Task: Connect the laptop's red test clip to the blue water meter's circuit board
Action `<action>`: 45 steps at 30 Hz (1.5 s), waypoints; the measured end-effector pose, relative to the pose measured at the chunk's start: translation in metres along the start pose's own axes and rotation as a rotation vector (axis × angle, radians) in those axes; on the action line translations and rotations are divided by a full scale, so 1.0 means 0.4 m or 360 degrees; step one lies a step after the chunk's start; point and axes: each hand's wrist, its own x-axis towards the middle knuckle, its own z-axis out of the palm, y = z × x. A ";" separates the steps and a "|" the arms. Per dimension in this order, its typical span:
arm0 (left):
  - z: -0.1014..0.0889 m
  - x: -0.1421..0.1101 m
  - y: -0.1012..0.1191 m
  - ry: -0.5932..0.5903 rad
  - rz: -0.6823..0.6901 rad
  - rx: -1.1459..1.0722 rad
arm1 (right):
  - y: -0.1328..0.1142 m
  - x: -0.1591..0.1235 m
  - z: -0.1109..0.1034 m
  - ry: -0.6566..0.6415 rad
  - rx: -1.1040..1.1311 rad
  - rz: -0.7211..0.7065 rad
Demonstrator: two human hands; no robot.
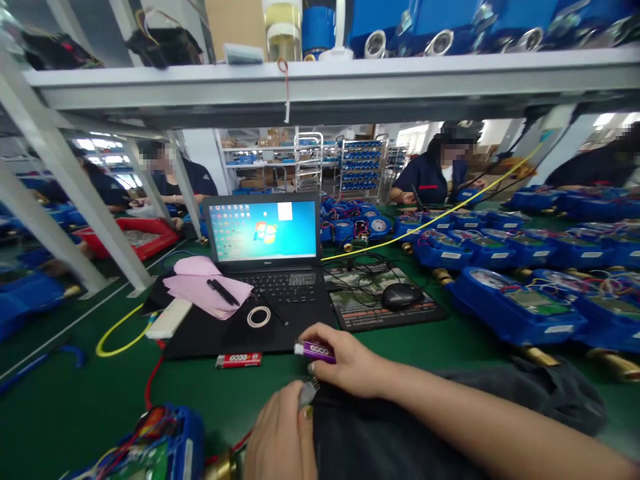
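bright daylight behind, dim shelf underside, soft blur, stretched edges, pixelated patches

Open lane, front left: bare green tabletop (pixel 200 380) between a small red plastic lighter (pixel 239 361) and a blue-cased unit with exposed wires (pixel 187 433). Open lane, right: green strip between a black printed mouse mat (pixel 360 321) and the bare right forearm (pixel 450 407). Obstacles: thin red cable (pixel 151 380), left; black open laptop (pixel 305 327), screen raised, behind; close-set blue housings with brass fittings (pixel 520 307), right; long white metal shelf (pixel 320 83), overhead.
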 end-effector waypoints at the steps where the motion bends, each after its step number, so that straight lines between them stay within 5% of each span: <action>1: -0.009 0.001 0.004 -0.0024 0.0017 -0.0011 | 0.000 -0.001 0.000 0.0010 -0.0012 -0.0096; 4: -0.031 0.006 0.024 -0.0010 -0.0074 -0.0058 | 0.001 -0.004 -0.005 0.0137 0.0097 -0.0354; 7: -0.043 0.011 0.048 0.0058 -0.0167 -0.0165 | -0.001 -0.008 -0.011 0.0218 0.0490 -0.0146; 14: -0.057 0.012 0.051 0.0280 -0.0098 -0.0231 | -0.027 -0.020 0.015 -0.0606 0.1041 0.0361; 22: -0.066 0.009 0.053 0.0242 -0.0061 -0.0249 | -0.042 -0.025 0.036 -0.0663 0.1549 0.0455; 25: -0.071 0.007 0.068 0.0284 -0.0283 -0.0390 | -0.041 -0.026 0.032 -0.0582 0.1647 0.0427; 27: -0.078 0.003 0.081 0.0152 -0.0429 -0.0473 | -0.048 -0.031 0.035 -0.0563 0.1695 0.0389; 30: -0.093 -0.005 0.105 -0.0053 -0.0486 -0.0521 | -0.062 -0.048 0.046 -0.0474 0.1649 0.0314; 34: -0.106 -0.025 0.131 0.0091 -0.0707 -0.0703 | -0.077 -0.061 0.047 -0.0304 0.1345 0.0288; 37: -0.130 -0.067 0.137 0.0171 -0.0543 -0.0712 | -0.103 -0.051 0.039 -0.0219 0.1188 0.0275; 41: -0.226 -0.136 0.110 0.0409 -0.0106 -0.0374 | -0.180 -0.034 0.048 -0.0161 0.1036 0.0157; 45: -0.341 -0.163 0.035 0.0595 -0.0344 0.0300 | -0.277 -0.023 0.096 -0.0330 0.0886 -0.0158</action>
